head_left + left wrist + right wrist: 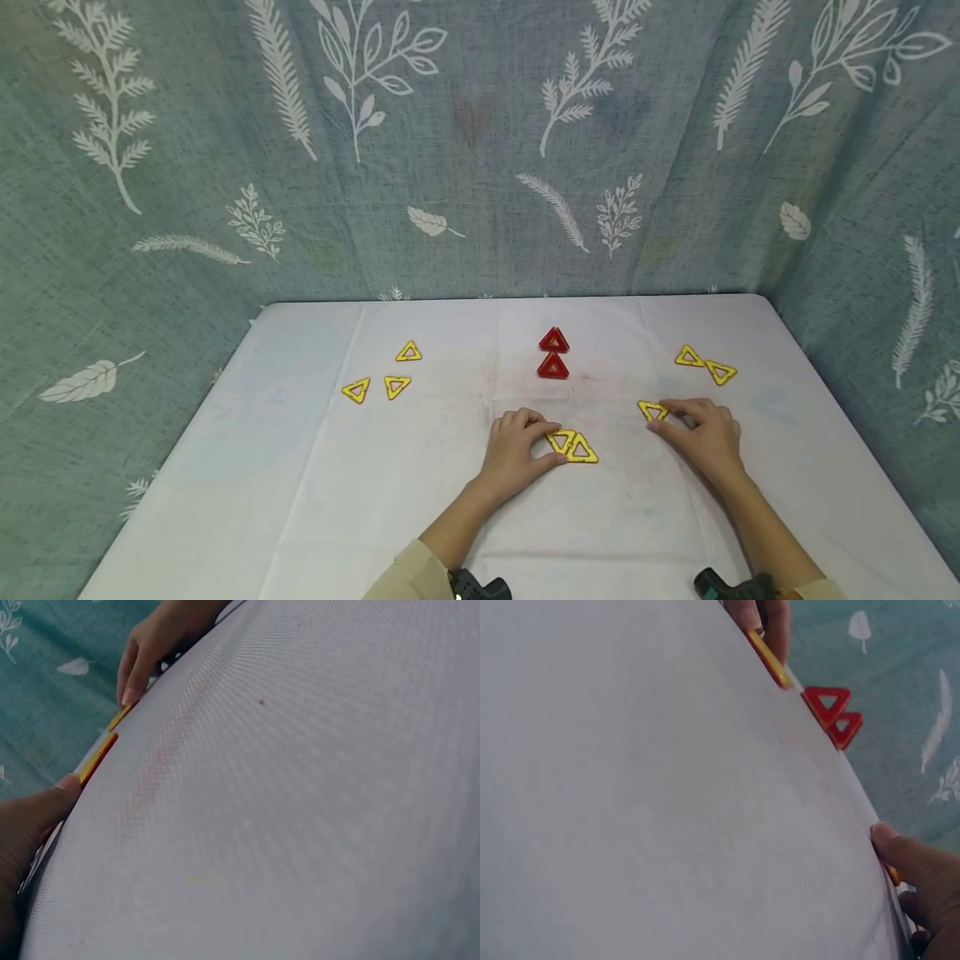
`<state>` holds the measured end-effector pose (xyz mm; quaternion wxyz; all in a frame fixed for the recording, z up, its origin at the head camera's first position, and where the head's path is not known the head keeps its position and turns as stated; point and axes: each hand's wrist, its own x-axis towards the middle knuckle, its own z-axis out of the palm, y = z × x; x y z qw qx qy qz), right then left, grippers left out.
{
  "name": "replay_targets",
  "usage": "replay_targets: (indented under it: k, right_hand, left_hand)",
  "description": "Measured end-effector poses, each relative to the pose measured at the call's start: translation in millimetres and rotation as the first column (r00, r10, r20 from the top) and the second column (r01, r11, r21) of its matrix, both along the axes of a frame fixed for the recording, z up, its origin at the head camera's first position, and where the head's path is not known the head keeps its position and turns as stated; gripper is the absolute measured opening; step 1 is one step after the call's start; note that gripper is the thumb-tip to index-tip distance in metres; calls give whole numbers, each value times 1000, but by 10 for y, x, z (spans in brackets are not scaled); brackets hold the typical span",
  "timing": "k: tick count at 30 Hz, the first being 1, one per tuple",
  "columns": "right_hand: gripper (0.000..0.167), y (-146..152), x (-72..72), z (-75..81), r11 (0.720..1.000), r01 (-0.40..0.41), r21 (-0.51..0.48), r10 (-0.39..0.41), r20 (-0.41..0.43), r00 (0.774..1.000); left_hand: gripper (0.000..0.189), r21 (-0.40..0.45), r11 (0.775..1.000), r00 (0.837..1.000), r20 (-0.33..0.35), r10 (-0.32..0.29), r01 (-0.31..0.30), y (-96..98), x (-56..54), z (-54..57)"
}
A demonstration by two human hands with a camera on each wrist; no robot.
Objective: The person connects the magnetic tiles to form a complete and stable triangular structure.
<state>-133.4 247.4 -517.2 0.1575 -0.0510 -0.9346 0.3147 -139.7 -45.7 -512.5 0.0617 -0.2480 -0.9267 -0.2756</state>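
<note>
At the middle front of the table, my left hand (512, 454) grips two yellow triangle tiles (581, 450) lying edge to edge, thumb and fingers at their left end. My right hand (705, 437) pinches a single yellow triangle tile (651, 410) to the right, apart from that pair. In the left wrist view the paired tiles (99, 757) appear edge-on beside my left thumb. My right thumb (900, 851) covers most of its tile in the right wrist view. Beyond the hands, two red triangle tiles (552, 367) stand one behind the other.
Three separate yellow triangle tiles (397, 386) lie on the left of the white-covered table (390, 500). Toward the back right, two more yellow triangle tiles (721, 372) touch at their corners. A leaf-patterned green curtain (480, 167) hangs behind and along the sides.
</note>
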Motion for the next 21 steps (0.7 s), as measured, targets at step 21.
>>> replay_targets:
  k: [21]
  right_hand:
    - [40,-444,185,-1,994,-108,-13,107,-75,991]
  left_hand:
    - [44,0,1000,1000,-19,-10,10,-19,-13,-25]
